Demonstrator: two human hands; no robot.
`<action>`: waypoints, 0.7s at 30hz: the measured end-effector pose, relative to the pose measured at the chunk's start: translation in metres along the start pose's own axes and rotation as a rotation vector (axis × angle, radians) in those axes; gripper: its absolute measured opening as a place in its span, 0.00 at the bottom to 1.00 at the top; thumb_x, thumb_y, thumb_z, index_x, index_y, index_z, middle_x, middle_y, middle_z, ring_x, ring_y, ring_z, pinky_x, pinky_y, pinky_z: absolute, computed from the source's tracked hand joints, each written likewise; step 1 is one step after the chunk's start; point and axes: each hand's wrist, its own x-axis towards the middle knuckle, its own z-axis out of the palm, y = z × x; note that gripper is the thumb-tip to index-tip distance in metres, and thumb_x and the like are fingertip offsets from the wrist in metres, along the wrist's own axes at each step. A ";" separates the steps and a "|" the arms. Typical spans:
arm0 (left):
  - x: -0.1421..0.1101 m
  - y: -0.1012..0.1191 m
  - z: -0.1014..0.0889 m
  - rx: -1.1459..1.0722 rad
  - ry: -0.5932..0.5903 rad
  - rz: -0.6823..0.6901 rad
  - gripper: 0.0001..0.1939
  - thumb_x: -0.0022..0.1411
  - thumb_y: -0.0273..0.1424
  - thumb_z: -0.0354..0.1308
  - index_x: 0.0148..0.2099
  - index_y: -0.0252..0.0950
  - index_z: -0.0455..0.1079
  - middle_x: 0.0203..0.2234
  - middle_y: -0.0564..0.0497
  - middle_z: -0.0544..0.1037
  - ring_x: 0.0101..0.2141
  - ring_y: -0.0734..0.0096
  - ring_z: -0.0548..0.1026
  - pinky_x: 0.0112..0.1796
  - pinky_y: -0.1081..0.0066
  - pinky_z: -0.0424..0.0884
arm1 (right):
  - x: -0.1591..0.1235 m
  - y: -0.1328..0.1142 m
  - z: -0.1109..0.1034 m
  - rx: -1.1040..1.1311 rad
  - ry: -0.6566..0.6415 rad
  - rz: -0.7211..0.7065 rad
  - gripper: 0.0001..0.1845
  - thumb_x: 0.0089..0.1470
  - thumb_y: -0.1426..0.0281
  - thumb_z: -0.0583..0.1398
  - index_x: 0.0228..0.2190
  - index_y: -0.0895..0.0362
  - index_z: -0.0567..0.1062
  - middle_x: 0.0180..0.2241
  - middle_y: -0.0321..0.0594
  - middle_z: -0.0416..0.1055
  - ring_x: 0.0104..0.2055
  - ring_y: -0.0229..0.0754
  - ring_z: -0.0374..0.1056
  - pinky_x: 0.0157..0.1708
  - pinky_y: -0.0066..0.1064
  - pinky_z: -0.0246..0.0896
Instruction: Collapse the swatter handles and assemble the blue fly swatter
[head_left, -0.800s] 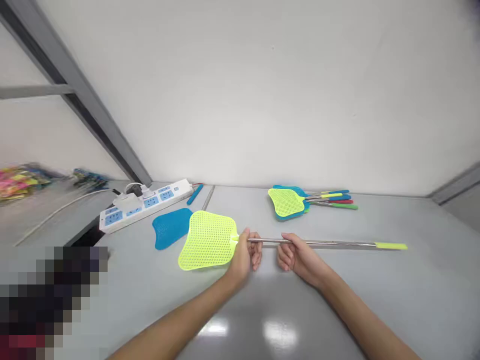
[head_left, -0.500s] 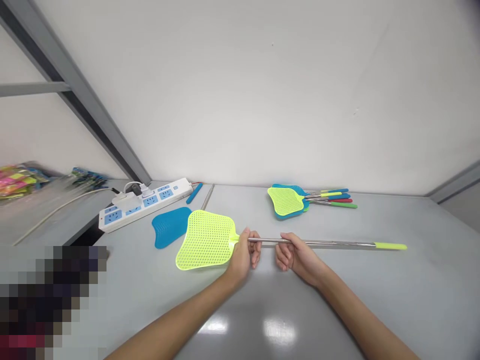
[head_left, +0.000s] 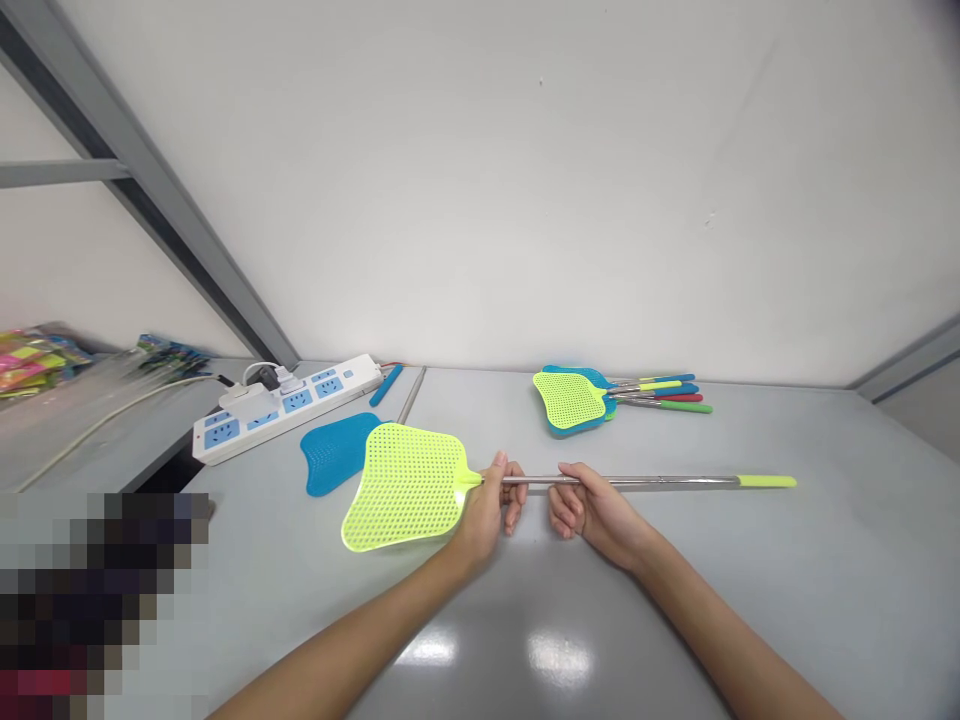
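Observation:
A yellow-green fly swatter (head_left: 412,485) with a perforated head and a long steel rod lies crosswise in front of me, its yellow grip pointing right. Close to the head, my left hand (head_left: 491,505) is closed around the rod, thumb on top. Farther along the rod, my right hand (head_left: 589,505) pinches it between thumb and curled fingers. Partly behind the swatter's head is a blue swatter head (head_left: 337,455). A loose metal rod (head_left: 412,395) and a blue handle grip (head_left: 386,384) lie just beyond it.
A stack of swatters (head_left: 574,400) with blue, yellow, red and green grips lies toward the wall. A white power strip (head_left: 289,408) with plugs stands at the left. Beyond the table's left side are bagged colourful items (head_left: 37,362). A metal frame post (head_left: 165,190) rises there.
The yellow-green swatter has shifted slightly left, its head and grip end both farther left. Both hands keep hold of the rod and have barely moved.

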 end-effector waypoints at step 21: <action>0.001 0.008 -0.001 -0.011 0.216 0.106 0.23 0.58 0.42 0.33 0.22 0.36 0.58 0.08 0.57 0.60 0.12 0.78 0.58 0.18 0.76 0.56 | -0.005 -0.003 0.002 -0.039 -0.041 0.004 0.24 0.52 0.59 0.46 0.10 0.57 0.55 0.11 0.33 0.56 0.16 0.35 0.57 0.23 0.29 0.49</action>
